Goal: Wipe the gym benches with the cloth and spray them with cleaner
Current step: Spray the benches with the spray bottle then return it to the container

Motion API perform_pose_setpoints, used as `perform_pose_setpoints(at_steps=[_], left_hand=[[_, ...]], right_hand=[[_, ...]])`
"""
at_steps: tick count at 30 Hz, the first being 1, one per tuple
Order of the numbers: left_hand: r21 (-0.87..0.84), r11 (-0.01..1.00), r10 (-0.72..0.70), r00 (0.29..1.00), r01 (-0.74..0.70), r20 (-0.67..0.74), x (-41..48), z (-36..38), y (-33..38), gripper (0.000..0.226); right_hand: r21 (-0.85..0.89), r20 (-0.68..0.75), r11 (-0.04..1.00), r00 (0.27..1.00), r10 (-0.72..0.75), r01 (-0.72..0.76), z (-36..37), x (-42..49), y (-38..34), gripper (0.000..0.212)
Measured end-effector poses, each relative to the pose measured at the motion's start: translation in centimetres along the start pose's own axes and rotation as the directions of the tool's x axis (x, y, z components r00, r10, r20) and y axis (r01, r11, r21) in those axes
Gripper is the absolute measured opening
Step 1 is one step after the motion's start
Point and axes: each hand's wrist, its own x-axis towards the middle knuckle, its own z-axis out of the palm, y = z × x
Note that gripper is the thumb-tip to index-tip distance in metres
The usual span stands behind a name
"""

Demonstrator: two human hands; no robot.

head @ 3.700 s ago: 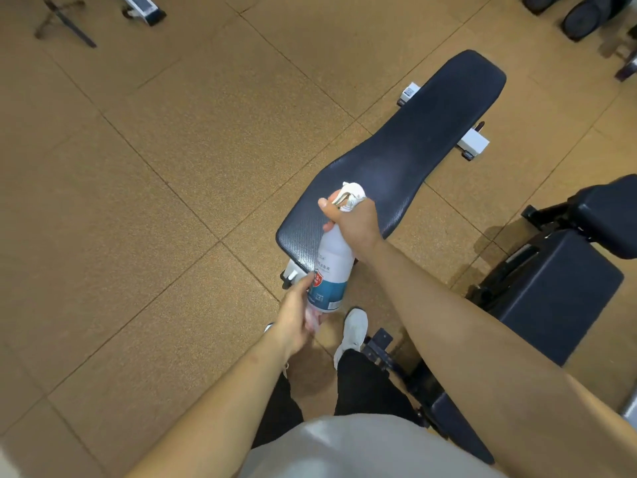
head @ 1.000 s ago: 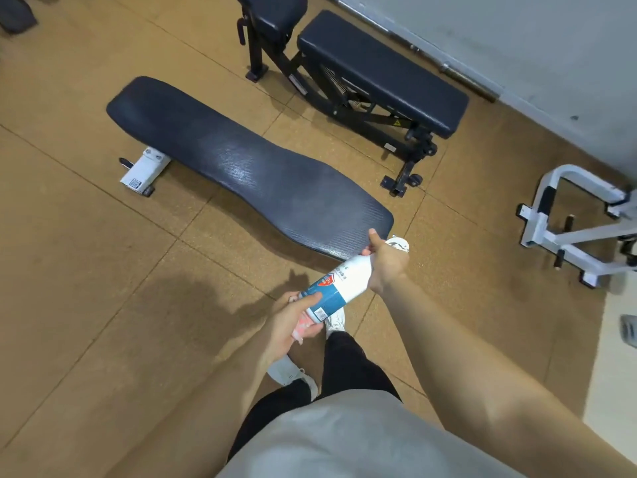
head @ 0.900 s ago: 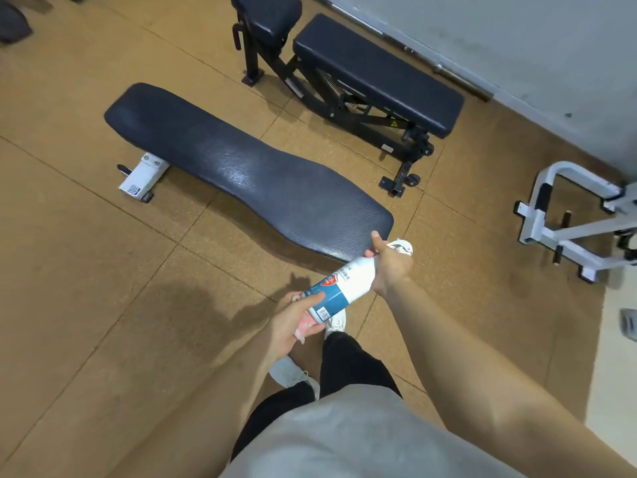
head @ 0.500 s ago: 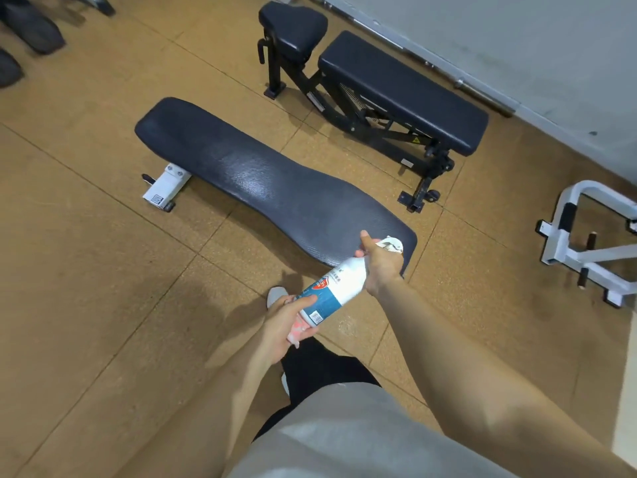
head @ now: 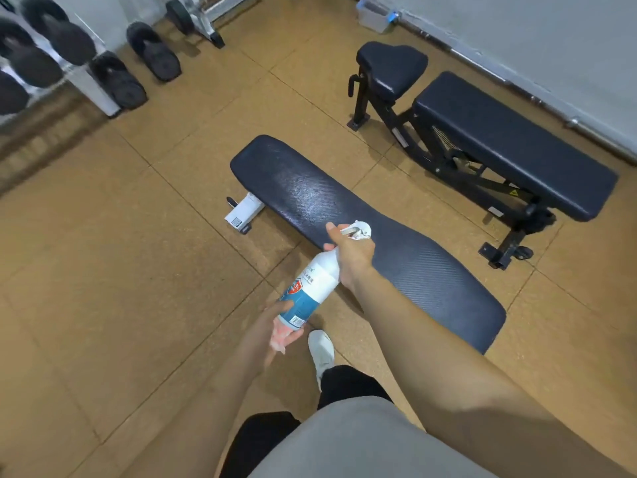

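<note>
Both hands (head: pixel 353 257) gripping spray bottle (head: pixel 310 288), angled over flat bench (head: pixel 413 263), cloth possibly underneath

Tan floor (head: pixel 103 270) — two dark benches (head: pixel 362 229) standing.

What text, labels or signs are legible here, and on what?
Nothing reads fully.
Spray bottle: red shield badge with a white figure, perhaps "9", unclear; dark print above it blurred; barcode near the base, digits too small.
Flat bench: square code sticker on its white foot, not readable.
Adjustable bench: yellow triangle warning sign on the frame, symbol too small; pale frame stickers blurred.
</note>
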Motion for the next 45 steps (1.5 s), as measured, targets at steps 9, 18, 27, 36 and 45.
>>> perform_pose_setpoints(at_steps=[9,18,27,36,45], left_hand=[[-0.072,0.997,0.016,0.999,-0.018,-0.034,3.4,-2.6,7.9,0.048],[0.033,0.995,-0.099,0.995,0.099,0.012,6.7,-7.2,14.1,0.047],[0.081,0.990,-0.127,0.980,0.115,0.154,9.9,-16.9,23.7,0.034],[0.128,0.967,-0.235,0.966,0.221,0.109,12.8,-22.8,31.4,0.037],[0.321,0.931,-0.207,0.976,0.175,0.068,18.1,-24.1,40.1,0.035]], right_hand=[[-0.016,0.052,0.999,0.998,-0.028,0.029,9.3,3.0,-3.6,0.026],[-0.114,-0.011,0.986,0.993,-0.120,0.118,17.6,4.4,-2.9,0.028],[-0.167,-0.237,0.983,0.965,-0.111,0.072,29.3,4.4,-0.7,0.025],[-0.011,-0.212,0.995,0.973,-0.096,0.096,37.4,6.2,1.0,0.019],[0.087,-0.310,0.996,0.950,0.043,-0.017,42.8,12.7,-0.6,0.030]])
